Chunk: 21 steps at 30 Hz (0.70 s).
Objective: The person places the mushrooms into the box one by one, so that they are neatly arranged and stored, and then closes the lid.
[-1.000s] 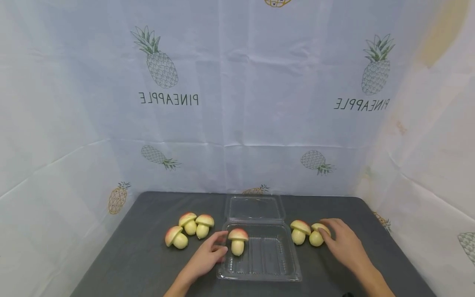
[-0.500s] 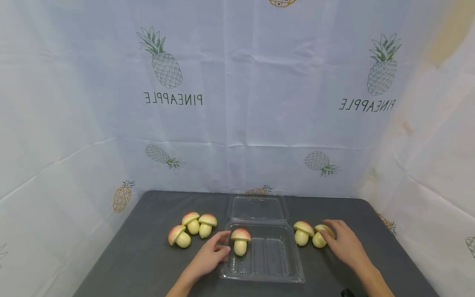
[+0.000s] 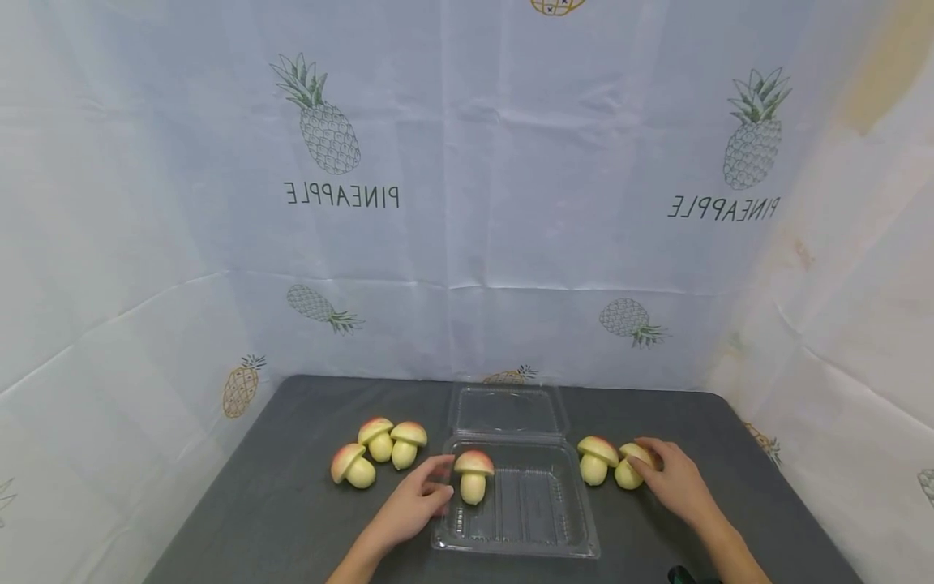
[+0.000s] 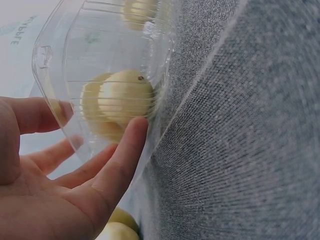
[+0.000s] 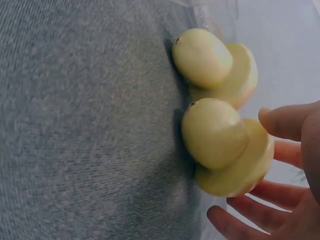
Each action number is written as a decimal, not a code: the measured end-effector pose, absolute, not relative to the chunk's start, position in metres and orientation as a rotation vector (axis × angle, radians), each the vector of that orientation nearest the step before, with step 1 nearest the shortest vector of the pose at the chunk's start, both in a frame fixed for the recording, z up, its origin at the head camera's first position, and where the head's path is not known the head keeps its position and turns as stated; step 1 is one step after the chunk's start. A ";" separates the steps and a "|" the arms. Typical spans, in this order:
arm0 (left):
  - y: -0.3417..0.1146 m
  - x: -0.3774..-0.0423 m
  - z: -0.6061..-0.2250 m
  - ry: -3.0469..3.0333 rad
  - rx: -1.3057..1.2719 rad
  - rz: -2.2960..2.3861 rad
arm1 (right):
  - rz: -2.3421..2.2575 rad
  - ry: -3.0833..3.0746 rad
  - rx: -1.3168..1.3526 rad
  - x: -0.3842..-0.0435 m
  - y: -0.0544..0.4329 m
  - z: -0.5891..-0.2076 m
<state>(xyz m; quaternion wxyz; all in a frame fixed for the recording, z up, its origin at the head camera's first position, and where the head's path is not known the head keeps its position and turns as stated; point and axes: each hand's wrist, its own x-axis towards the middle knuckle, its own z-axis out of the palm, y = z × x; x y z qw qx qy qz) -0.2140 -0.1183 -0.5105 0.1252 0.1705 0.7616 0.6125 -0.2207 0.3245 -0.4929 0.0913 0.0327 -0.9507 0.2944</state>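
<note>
At the left side of a clear plastic clamshell container [image 3: 516,551], my left hand [image 3: 410,504] has its fingertips right at the wall and rim. Inside that container, near this wall, is a mushroom [image 3: 473,478] with a reddish cap and pale yellow stem. To the right, my right hand [image 3: 674,480] reaches loosely around the cap of another mushroom [image 5: 215,135] on the table. In the right wrist view its thumb [image 5: 282,120] is close to the cap edge, the other fingers spread behind it. Beside it lies a further mushroom [image 3: 597,461].
Left of the container are three more mushrooms: one in front [image 3: 353,466], one behind [image 3: 375,438] and one beside it [image 3: 406,444]. The container's lid [image 3: 508,408] is folded back. A white pineapple-print curtain [image 3: 467,243] surrounds the dark table [image 3: 292,519].
The whole head view shifted slightly to the right early on. Both hands and the mushrooms keep nearly the same places relative to each other.
</note>
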 end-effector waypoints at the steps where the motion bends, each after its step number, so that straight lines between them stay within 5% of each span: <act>1: -0.118 -0.214 -0.511 2.217 0.498 1.785 | 0.885 -2.823 0.093 -0.221 0.325 -0.495; 21: -0.120 -0.214 -0.509 2.202 0.497 1.791 | 1.093 -2.836 0.055 -0.216 0.326 -0.486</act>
